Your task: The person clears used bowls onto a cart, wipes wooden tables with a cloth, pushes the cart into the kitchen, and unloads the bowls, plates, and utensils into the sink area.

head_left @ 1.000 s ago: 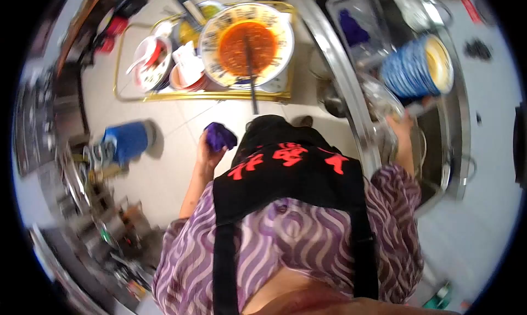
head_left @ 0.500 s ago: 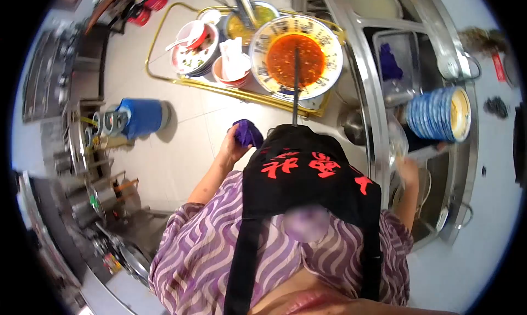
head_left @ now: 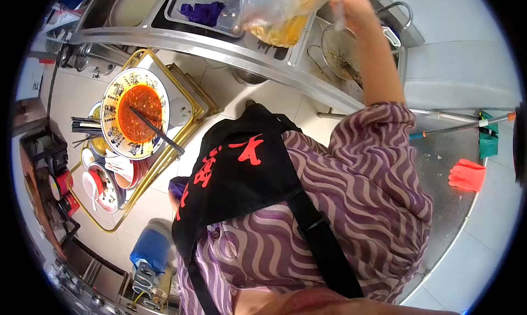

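My right hand [head_left: 351, 7] is raised over the sink counter at the top of the view, its fingers closed on a clear plastic bag [head_left: 269, 10]. Orange-yellow contents show low in the bag, blurred by motion. Only a sliver of my left hand [head_left: 175, 201] appears beside the black apron. A purple cloth [head_left: 178, 185] is in it, mostly hidden by the apron. Under the right forearm, a strainer [head_left: 335, 51] with food scraps lies in a sink basin. Left of the bag, another purple cloth [head_left: 202, 14] rests in a clear tray [head_left: 233, 24].
A gold-framed cart [head_left: 159, 177] holds a large bowl of red broth [head_left: 144, 114] with a black-handled utensil, plus stacked used bowls [head_left: 110, 191]. A blue gas cylinder [head_left: 151, 248] stands on the floor. An orange glove [head_left: 466, 175] and a long pole [head_left: 461, 126] are at the right.
The view has turned toward the sink. My right hand has risen from beside the sink, lifting the plastic bag. My left hand has slipped mostly behind the apron with its cloth.
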A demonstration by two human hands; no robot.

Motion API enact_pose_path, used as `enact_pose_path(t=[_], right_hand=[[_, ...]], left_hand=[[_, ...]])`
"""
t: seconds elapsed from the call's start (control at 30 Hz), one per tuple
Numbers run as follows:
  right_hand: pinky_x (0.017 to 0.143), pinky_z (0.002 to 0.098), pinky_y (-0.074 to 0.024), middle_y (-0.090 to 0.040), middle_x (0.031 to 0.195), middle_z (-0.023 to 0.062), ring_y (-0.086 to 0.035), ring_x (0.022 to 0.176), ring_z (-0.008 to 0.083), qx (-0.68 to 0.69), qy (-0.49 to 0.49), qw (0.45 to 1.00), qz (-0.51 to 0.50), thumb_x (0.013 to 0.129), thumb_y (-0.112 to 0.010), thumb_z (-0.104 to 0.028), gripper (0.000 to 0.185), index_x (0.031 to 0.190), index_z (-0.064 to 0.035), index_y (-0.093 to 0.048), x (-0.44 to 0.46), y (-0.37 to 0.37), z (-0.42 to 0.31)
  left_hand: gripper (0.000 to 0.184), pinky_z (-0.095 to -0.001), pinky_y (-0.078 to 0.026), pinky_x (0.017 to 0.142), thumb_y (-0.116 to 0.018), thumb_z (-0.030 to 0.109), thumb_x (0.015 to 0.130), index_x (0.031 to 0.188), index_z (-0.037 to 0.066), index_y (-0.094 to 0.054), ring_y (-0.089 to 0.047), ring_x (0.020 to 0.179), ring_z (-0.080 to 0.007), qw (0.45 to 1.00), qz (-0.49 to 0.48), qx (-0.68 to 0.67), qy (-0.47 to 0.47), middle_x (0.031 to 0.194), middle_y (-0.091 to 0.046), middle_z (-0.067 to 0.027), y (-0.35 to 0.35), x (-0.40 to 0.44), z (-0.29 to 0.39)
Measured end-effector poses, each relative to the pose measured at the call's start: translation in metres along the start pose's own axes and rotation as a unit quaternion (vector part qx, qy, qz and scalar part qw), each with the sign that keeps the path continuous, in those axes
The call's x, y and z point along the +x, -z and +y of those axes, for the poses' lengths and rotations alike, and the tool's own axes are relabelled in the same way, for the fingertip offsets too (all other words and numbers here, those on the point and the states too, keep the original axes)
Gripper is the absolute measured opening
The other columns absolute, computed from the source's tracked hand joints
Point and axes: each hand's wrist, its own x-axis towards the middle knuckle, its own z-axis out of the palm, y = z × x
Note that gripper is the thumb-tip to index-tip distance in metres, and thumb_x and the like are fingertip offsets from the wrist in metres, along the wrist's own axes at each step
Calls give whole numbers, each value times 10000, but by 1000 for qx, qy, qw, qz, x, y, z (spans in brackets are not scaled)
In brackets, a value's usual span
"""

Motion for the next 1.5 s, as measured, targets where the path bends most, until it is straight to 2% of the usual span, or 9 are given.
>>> enact_pose_path(t=[0.2, 0.5, 0.63, 0.67, 0.87, 1.0, 1.1, 1.27, 1.5], right_hand=[[636, 238, -462, -648, 831, 68, -583, 710, 121, -23, 100, 992, 71, 848, -549, -136, 189, 905, 24, -631, 1, 25, -58], [630, 198, -376, -572, 831, -35, -459, 710, 33, -53, -21, 997, 49, 820, -591, -198, 290, 1039, -9, -605, 3, 23, -21], [807, 268, -418, -615, 977, 61, -555, 901, 145, -75, 16, 997, 24, 817, -572, -195, 297, 1030, 11, -603, -15, 43, -25], [814, 269, -426, -623, 997, 75, -568, 926, 151, -68, -19, 997, 30, 833, -573, -206, 310, 1042, 21, -605, -17, 56, -18], [622, 167, -379, -604, 813, -20, -495, 690, 53, -105, -144, 984, 7, 845, -612, -221, 206, 919, -32, -649, -12, 65, 32], [608, 227, -407, -571, 719, -26, -495, 649, 89, -300, -51, 938, -163, 853, -593, -221, 181, 804, -54, -645, -3, 51, 100], [766, 377, -442, -597, 938, 126, -566, 863, 270, -690, 153, 677, -206, 771, -622, -123, 235, 990, -40, -618, -24, -7, 81], [893, 404, -399, -522, 1134, 160, -498, 1050, 323, -479, 321, 785, -226, 725, -622, -88, 402, 1122, -97, -559, -66, -134, 39], [811, 364, -464, -492, 1187, 101, -546, 978, 273, -364, 480, 695, -392, 659, -653, -95, 480, 1120, -217, -592, -117, -260, 84]], left_hand=[[540, -447, -442, 895, -520, 449, 831, 1181, 42, -471, -559, 1003, -297, 999, -30, 26, 24, 1055, -586, -117, -7, 13, 3], [561, -473, -437, 892, -494, 498, 837, 1144, 29, -495, -570, 970, -316, 997, -57, 30, 47, 1023, -603, -137, 4, 2, -28], [422, -403, -494, 764, -487, 390, 850, 1052, 21, -521, -592, 902, -293, 980, -61, 155, -106, 964, -617, -142, 24, -14, -70], [343, -375, -508, 703, -492, 330, 852, 1014, 30, -530, -599, 873, -276, 995, -30, -87, -32, 954, -617, -146, 6, -16, -83], [418, -311, -510, 626, -454, 423, 851, 1045, 63, -541, -603, 828, -227, 991, 76, -85, -70, 944, -611, -105, -23, -48, -121], [373, -401, -503, 798, -396, 330, 894, 1063, 22, -522, -598, 915, -275, 983, 58, -131, -115, 982, -609, -149, -20, -52, -136], [359, -324, -500, 673, -431, 356, 875, 1021, 49, -546, -584, 899, -232, 968, 130, -176, -119, 953, -606, -107, -61, -71, -120], [354, -399, -496, 831, -427, 314, 893, 1066, 20, -522, -589, 940, -266, 965, 79, -207, -138, 1011, -605, -131, -27, -61, -133], [367, -429, -479, 853, -433, 307, 878, 1061, 3, -527, -588, 945, -291, 969, 87, -191, -132, 1007, -606, -159, -24, -75, -108]])
